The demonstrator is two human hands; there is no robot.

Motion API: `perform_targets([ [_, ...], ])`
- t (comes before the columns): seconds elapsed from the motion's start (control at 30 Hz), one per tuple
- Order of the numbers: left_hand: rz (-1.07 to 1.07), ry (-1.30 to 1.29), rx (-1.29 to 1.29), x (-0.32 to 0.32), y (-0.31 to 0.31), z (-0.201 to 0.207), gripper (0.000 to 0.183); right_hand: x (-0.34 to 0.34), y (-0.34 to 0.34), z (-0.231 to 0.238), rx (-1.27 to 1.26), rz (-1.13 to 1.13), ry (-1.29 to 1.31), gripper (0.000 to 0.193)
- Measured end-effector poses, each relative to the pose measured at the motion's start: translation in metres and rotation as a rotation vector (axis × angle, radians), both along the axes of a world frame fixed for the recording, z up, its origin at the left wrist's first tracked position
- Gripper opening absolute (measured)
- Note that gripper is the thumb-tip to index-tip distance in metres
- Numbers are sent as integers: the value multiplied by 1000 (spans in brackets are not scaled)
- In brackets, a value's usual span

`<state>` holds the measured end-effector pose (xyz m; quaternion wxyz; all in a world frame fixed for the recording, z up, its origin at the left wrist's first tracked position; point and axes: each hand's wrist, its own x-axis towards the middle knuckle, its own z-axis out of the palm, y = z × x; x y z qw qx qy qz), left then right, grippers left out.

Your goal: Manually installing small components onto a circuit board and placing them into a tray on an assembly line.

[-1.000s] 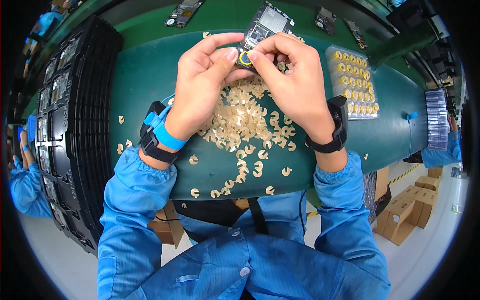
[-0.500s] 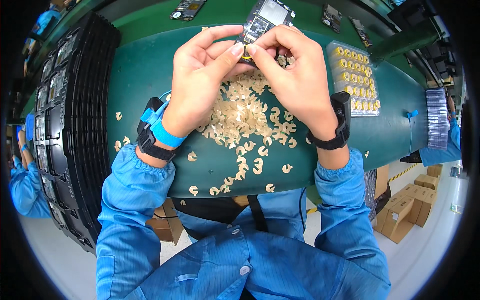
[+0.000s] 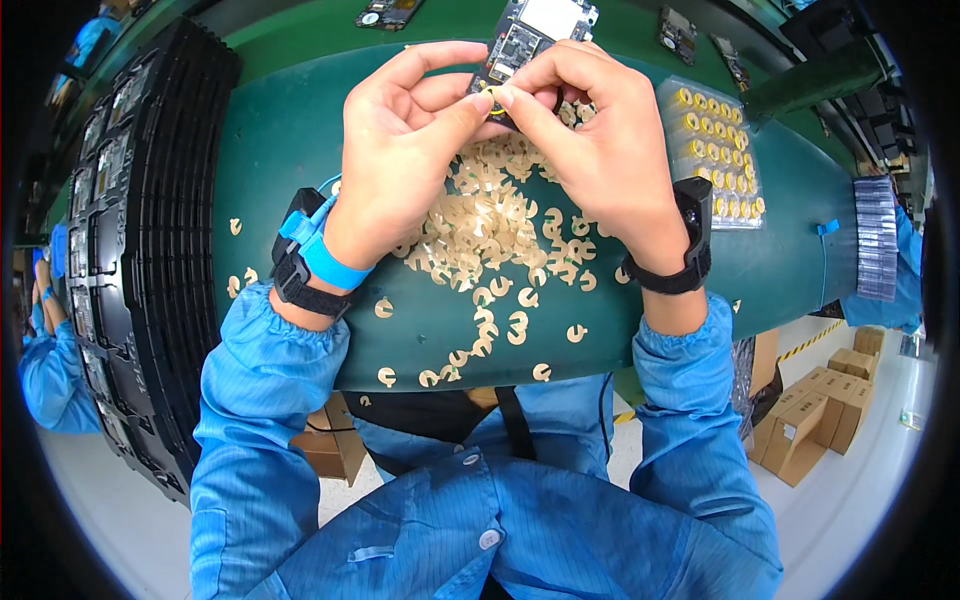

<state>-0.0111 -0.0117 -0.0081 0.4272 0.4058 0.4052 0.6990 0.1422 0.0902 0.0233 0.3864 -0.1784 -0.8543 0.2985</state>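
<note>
A dark circuit board (image 3: pixel 517 52) with a silver shield plate is held above the far part of the green bench. My left hand (image 3: pixel 400 135) is closed on its lower left, thumb bent in at a small yellow ring-shaped part (image 3: pixel 497 110) at the board's near end. My right hand (image 3: pixel 610 130) grips the lower right side, its thumb and forefinger pinched together beside the same ring. Anything tiny between those fingertips is hidden. Under both hands spreads a pile of beige C-shaped pieces (image 3: pixel 485 220), with several loose ones trailing toward the near edge.
At the right lies a clear tray (image 3: pixel 752 222) of yellow round parts. Tall stacked black trays (image 3: pixel 150 200) holding boards stand at the left. More boards (image 3: pixel 678 35) rest on the far green ledge. Cardboard boxes (image 3: pixel 815 420) sit on the floor at right; other people in blue appear at both sides.
My fingertips have shifted slightly at the yellow ring, and my right thumb and forefinger have come up a little. Both hands keep hold of the circuit board. The view has moved slightly.
</note>
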Motion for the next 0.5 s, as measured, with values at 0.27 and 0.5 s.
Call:
perform_targets([
  [0.27,1,6,1,3,1,0,39,4,1,0,19,3,-22,14],
  [0.5,1,6,8,3,1,0,39,2,-1,-2,2,-5,22,11],
])
